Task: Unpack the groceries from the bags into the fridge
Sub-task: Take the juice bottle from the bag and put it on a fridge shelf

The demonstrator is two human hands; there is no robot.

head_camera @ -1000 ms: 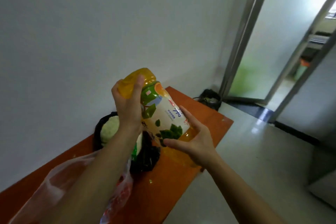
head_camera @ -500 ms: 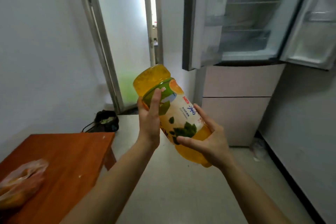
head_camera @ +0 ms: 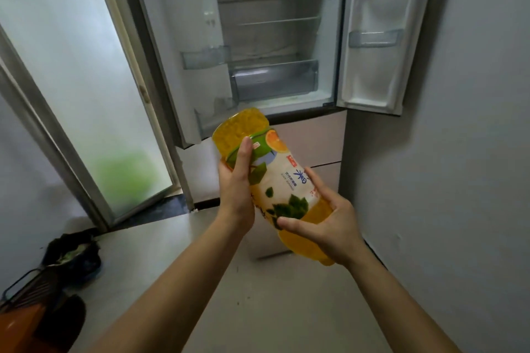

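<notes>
Left hand [head_camera: 236,195] and right hand [head_camera: 332,229] grip the tilted juice bottle [head_camera: 286,178] near the open fridge [head_camera: 275,80]; it could slip and drop.

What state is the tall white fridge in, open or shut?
Open. Both upper doors of the white fridge stand swung wide, showing glass shelves and a clear drawer inside.

One wide-angle head cam, aimed fwd & down, w/ left hand [head_camera: 236,195] & right hand [head_camera: 332,229] close at mid-frame, open fridge [head_camera: 275,37] near ahead, floor [head_camera: 286,309] below.
</notes>
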